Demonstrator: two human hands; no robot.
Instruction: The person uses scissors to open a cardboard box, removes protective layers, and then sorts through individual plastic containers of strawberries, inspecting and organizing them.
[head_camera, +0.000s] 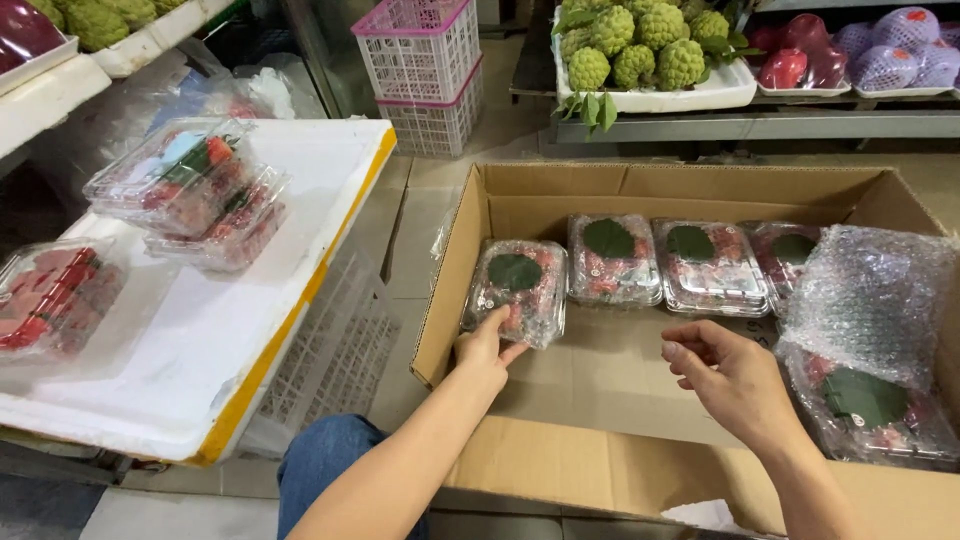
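A large cardboard box (600, 190) lies open on the floor with several clear plastic clamshells of red fruit in it, each topped by a green leaf. My left hand (487, 350) grips the near edge of the leftmost clamshell (516, 288), which is tilted against the box's left wall. My right hand (725, 378) hovers over the bare box bottom, fingers loosely curled and holding nothing. A row of three clamshells (700, 262) lines the far wall. Bubble wrap (868, 295) covers part of another clamshell (870, 405) at the right.
A white foam lid (300, 230) on the left bears more clamshells of red fruit (195, 190). Pink plastic baskets (420, 60) are stacked behind. Trays of green custard apples (640, 50) and netted fruit (890, 55) sit on a shelf. My blue-trousered knee (325, 465) is below.
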